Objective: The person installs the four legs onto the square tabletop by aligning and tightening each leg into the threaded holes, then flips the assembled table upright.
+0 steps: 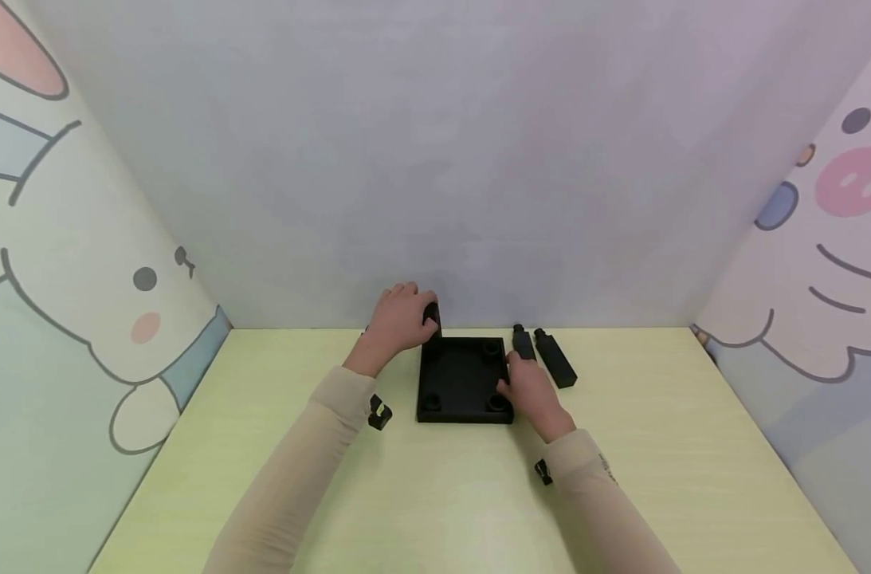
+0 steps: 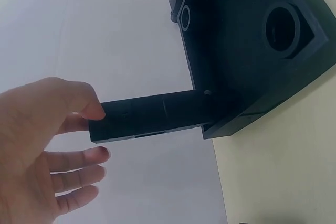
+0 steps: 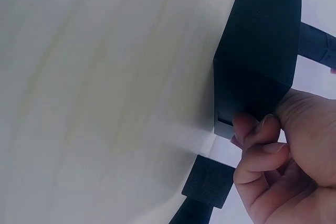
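A black square tray-like piece (image 1: 464,379) lies on the table, with round sockets at the corners in view. At its back left corner a black leg (image 2: 152,114) stands upright, its lower end at that corner. My left hand (image 1: 401,317) pinches the leg's upper end between thumb and index finger; the other fingers (image 2: 79,177) are spread off it. On the tray's right side my right hand (image 1: 535,391) grips the side wall, with curled fingers against its outer face in the right wrist view. How deep the leg sits in the corner is hidden.
Two black legs (image 1: 555,359) (image 1: 523,343) lie behind and right of the tray, near the back wall (image 1: 478,159). Another black piece (image 1: 379,413) lies left of the tray, partly behind my left sleeve. Printed cartoon panels stand at both sides.
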`<state>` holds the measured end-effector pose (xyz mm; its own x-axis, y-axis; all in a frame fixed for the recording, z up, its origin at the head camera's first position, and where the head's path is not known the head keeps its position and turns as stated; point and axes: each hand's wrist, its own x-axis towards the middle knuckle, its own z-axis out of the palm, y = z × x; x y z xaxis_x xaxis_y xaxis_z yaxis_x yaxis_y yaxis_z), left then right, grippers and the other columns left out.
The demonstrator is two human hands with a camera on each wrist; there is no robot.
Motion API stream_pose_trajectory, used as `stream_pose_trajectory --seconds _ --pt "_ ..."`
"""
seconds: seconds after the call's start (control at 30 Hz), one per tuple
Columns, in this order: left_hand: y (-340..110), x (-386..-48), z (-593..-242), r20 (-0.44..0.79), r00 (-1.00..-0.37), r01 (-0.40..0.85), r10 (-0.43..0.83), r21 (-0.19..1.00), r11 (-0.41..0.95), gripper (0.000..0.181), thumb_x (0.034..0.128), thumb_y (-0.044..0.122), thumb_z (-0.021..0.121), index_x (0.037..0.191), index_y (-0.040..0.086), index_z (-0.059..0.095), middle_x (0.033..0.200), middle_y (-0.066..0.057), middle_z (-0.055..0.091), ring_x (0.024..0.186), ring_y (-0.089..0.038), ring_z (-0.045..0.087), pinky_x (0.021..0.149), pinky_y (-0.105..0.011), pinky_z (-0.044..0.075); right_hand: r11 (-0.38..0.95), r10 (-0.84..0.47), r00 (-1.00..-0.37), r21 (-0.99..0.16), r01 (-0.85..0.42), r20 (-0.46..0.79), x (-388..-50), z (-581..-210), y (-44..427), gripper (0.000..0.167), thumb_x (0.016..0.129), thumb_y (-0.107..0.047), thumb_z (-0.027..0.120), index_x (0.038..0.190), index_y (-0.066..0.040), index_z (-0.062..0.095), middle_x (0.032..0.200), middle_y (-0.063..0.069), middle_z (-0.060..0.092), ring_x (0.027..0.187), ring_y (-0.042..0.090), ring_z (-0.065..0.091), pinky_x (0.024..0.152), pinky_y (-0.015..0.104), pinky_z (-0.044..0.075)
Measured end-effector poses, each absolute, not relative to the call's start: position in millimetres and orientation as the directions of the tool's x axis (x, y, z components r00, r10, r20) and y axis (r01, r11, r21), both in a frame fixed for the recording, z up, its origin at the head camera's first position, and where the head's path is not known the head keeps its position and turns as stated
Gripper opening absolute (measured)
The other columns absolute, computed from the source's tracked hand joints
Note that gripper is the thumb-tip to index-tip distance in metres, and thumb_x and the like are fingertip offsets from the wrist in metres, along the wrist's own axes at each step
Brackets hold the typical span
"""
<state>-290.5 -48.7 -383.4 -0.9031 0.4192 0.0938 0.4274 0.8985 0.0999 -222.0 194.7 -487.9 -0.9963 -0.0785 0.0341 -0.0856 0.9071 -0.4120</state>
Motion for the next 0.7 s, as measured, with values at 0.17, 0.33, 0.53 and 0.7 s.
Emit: stream_pose_trajectory --seconds 0.17,0.33,0.53,0.7 --pt "-48.9 -290.6 -385.5 0.099 -0.92 0.387 0.379 0.089 0.918 0.05 0.0987 0.048 0.056 0.134 0.014 0.061 0.124 -0.013 0.062 0.113 -0.033 0.057 0.097 -0.049 0.047 0.904 -0.08 -0.996 -0.418 -0.085 0.03 -222.2 -490.8 193.5 0.042 0.093 -0.015 0.071 0.127 0.006 0.056 0.091 0.02 0.071 0.065 0.021 0.06 0.059 0.034 0.049" --pt "-48.6 -289.5 -384.2 0.127 -0.934 0.344 0.334 0.069 0.936 0.049 0.0963 0.059 0.058 0.099 0.01 0.062 0.104 -0.01 0.062 0.102 -0.031 0.058 0.091 -0.046 0.048 0.901 -0.08 -0.996 -0.426 -0.083 0.024 -221.7 -491.3 193.2 0.043 0.094 -0.015 0.071 0.127 0.006 0.055 0.088 0.018 0.07 0.062 0.019 0.057 0.057 0.032 0.046" --pt "-52.1 -287.2 -381.7 0.114 -0.924 0.375 0.364 0.105 0.921 0.04 0.0983 0.044 0.06 0.118 0.01 0.066 0.113 -0.01 0.064 0.106 -0.03 0.058 0.094 -0.047 0.049 0.902 -0.08 -0.996 -0.424 -0.084 0.028 -221.8 -491.3 192.2 0.043 0.093 -0.015 0.072 0.127 0.006 0.056 0.09 0.019 0.07 0.063 0.02 0.058 0.058 0.033 0.047" --pt "-53.0 -287.5 -382.2 0.102 -0.921 0.388 0.376 0.133 0.912 0.039 0.0974 0.035 0.057 0.13 0.014 0.065 0.12 -0.011 0.064 0.108 -0.031 0.057 0.094 -0.047 0.049 0.899 -0.082 -0.996 -0.429 -0.085 0.027 -221.1 -490.3 191.6 0.044 0.093 -0.015 0.071 0.128 0.006 0.055 0.089 0.019 0.07 0.062 0.019 0.057 0.058 0.033 0.047"
